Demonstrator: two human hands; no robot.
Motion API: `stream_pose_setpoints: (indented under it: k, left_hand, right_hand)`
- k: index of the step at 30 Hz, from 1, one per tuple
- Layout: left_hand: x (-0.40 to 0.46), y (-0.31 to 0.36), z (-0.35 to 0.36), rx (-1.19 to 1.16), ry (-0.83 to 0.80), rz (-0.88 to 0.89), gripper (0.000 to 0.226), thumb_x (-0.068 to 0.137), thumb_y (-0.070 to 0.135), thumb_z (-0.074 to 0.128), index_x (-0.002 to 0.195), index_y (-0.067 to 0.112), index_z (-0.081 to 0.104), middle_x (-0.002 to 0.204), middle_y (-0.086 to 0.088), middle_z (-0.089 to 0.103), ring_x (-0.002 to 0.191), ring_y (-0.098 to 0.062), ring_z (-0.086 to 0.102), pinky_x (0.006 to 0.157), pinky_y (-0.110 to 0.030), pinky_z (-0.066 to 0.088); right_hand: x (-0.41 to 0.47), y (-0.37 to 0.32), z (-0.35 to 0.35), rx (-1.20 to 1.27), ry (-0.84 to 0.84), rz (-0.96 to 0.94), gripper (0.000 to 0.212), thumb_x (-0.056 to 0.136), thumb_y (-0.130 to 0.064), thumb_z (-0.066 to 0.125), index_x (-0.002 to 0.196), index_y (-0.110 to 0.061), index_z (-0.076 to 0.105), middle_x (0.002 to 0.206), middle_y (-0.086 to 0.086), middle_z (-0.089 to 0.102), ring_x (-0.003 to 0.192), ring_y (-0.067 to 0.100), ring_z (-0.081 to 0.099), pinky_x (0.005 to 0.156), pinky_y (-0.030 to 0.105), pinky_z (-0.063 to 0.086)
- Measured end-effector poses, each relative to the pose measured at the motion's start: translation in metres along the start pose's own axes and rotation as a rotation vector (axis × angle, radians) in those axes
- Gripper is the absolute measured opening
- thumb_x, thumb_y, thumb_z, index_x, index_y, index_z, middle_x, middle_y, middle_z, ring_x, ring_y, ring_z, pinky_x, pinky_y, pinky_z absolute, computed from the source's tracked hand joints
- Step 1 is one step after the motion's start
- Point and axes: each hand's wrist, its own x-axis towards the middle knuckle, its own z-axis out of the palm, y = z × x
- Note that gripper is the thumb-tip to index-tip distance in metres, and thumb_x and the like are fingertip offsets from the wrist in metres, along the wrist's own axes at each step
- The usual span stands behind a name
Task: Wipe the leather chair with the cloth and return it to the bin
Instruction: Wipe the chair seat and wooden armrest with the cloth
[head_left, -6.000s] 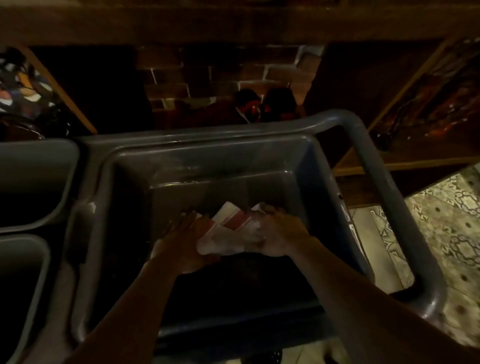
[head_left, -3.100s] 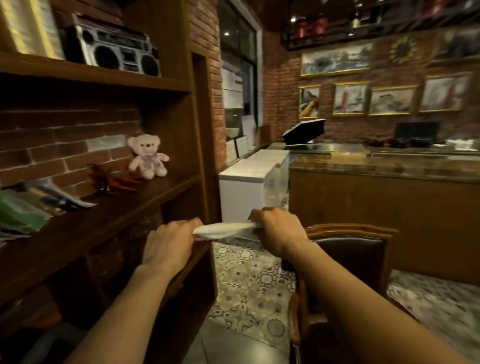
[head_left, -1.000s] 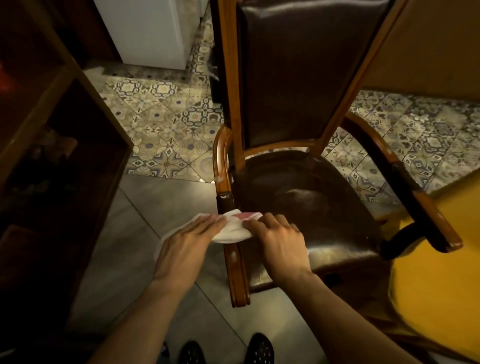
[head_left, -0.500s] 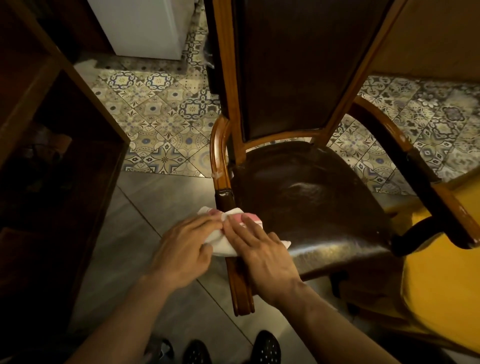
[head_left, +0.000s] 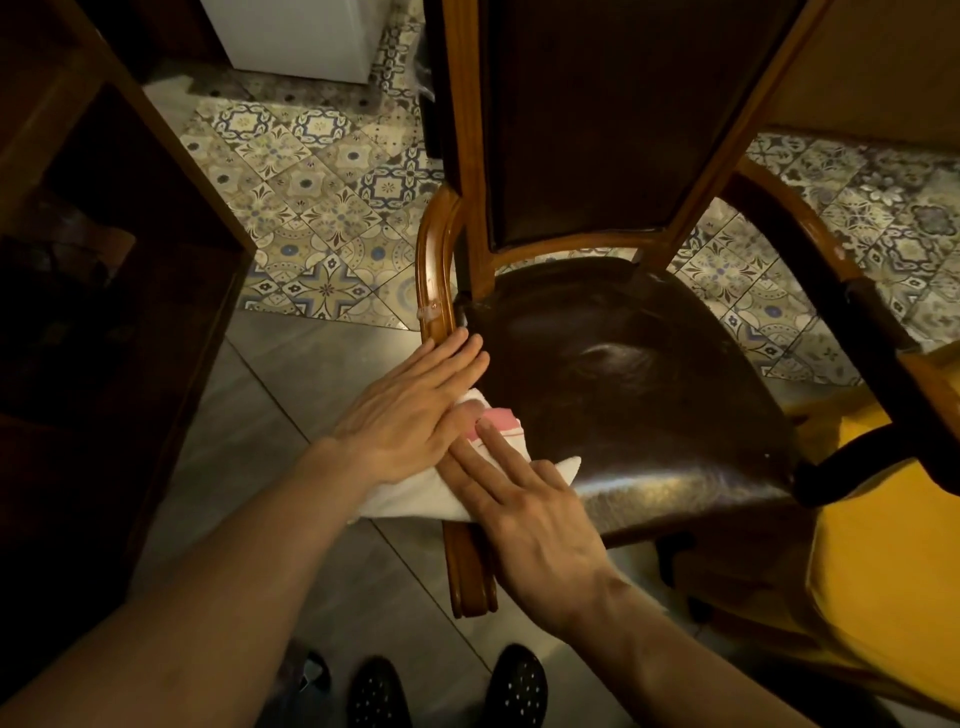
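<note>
The leather chair (head_left: 649, 384) stands in front of me, with a dark brown seat, a tall padded back and curved wooden armrests. A white cloth (head_left: 415, 499) with a pink patch lies on the seat's front left corner and hangs over the left armrest rail. My left hand (head_left: 410, 410) lies flat on the cloth, its fingertips reaching the seat's left edge. My right hand (head_left: 530, 525) presses flat on the cloth's near part, fingers pointing up and left. The bin is out of view.
A dark wooden shelf unit (head_left: 104, 208) stands close on the left. A white cabinet (head_left: 296, 36) stands at the back on the patterned tile floor. A yellow surface (head_left: 893, 545) fills the right, under the chair's right armrest (head_left: 810, 244). My shoes (head_left: 514, 686) show below.
Both hands brought the cloth from the bin to the chair. In the last second they flattened onto it and slid it from the left armrest onto the seat's corner.
</note>
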Motion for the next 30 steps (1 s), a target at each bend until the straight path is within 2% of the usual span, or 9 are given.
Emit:
stream_pose_setpoints:
  k: [3,6,8,11,14,17,20,24,30]
  left_hand:
    - [0.0,-0.002,0.0,-0.015,0.005,-0.005,0.066,0.103,0.05,0.002,0.161,0.02,0.012,0.169,0.006,0.004,0.153,-0.003,-0.011,0.126,-0.032,-0.002]
    - [-0.001,0.0,0.004,0.015,0.026,-0.006,0.064,0.103,0.046,0.005,0.161,0.019,0.01,0.169,0.005,0.003,0.153,-0.005,-0.012,0.127,-0.034,0.0]
    - [-0.002,0.002,0.009,0.037,0.046,-0.014,0.062,0.104,0.044,0.01,0.161,0.019,0.009,0.169,0.005,0.001,0.154,-0.006,-0.013,0.126,-0.033,-0.002]
    - [-0.003,0.001,0.014,0.066,0.084,-0.014,0.061,0.106,0.041,0.017,0.161,0.018,0.008,0.169,0.003,0.0,0.154,-0.007,-0.013,0.126,-0.031,-0.005]
    - [-0.003,0.001,0.019,0.054,0.115,-0.003,0.06,0.107,0.04,0.016,0.161,0.017,0.009,0.169,0.002,0.001,0.154,-0.009,-0.012,0.127,-0.035,0.0]
    - [-0.003,-0.001,0.023,0.058,0.135,-0.005,0.06,0.106,0.039,0.014,0.161,0.016,0.01,0.17,0.001,0.003,0.155,-0.011,-0.01,0.127,-0.039,0.005]
    - [-0.003,-0.004,0.024,0.061,0.152,-0.004,0.059,0.107,0.039,0.015,0.161,0.015,0.011,0.17,0.0,0.004,0.155,-0.011,-0.009,0.127,-0.04,0.007]
    - [-0.003,-0.004,0.024,0.057,0.151,0.008,0.059,0.107,0.037,0.017,0.161,0.014,0.013,0.17,-0.001,0.007,0.156,-0.012,-0.007,0.127,-0.04,0.007]
    - [-0.003,-0.003,0.017,0.05,0.119,0.018,0.06,0.105,0.036,0.014,0.161,0.015,0.013,0.169,0.0,0.007,0.156,-0.012,-0.005,0.127,-0.039,0.005]
  right_hand:
    - [-0.015,-0.001,0.003,0.012,-0.079,-0.056,0.079,0.088,-0.02,0.021,0.161,-0.03,-0.007,0.168,-0.007,-0.016,0.154,0.024,-0.018,0.12,0.049,0.022]
    - [-0.035,-0.002,0.009,0.028,-0.112,-0.107,0.092,0.089,-0.009,0.047,0.162,-0.03,-0.005,0.169,-0.009,-0.015,0.154,0.024,-0.02,0.121,0.05,0.024]
    - [-0.048,-0.005,0.012,-0.023,-0.091,-0.153,0.088,0.087,-0.012,0.048,0.163,-0.027,0.005,0.17,-0.007,-0.004,0.156,0.026,-0.005,0.116,0.046,0.035]
    - [-0.066,-0.005,0.015,-0.118,-0.009,-0.214,0.07,0.089,-0.028,0.044,0.158,-0.024,0.034,0.166,-0.002,0.028,0.151,0.026,0.029,0.1,0.038,0.054]
    - [-0.081,-0.004,0.028,-0.172,0.097,-0.259,0.054,0.1,-0.038,0.046,0.152,-0.024,0.046,0.161,0.0,0.039,0.146,0.026,0.04,0.094,0.041,0.058]
    - [-0.079,-0.004,0.034,-0.209,0.179,-0.272,0.047,0.107,-0.037,0.032,0.149,-0.025,0.05,0.158,-0.001,0.044,0.143,0.026,0.044,0.089,0.044,0.06]
    - [-0.068,-0.001,0.032,-0.174,0.215,-0.273,0.05,0.101,-0.029,0.045,0.151,-0.025,0.048,0.16,-0.002,0.041,0.145,0.026,0.042,0.09,0.04,0.058]
    - [-0.051,0.002,0.026,-0.095,0.168,-0.233,0.06,0.097,-0.034,0.056,0.155,-0.027,0.04,0.164,-0.004,0.034,0.15,0.027,0.034,0.092,0.04,0.056]
    - [-0.015,0.015,0.011,-0.029,0.165,-0.176,0.057,0.104,-0.038,0.056,0.156,-0.028,0.036,0.166,-0.007,0.024,0.155,0.023,0.019,0.098,0.043,0.051]
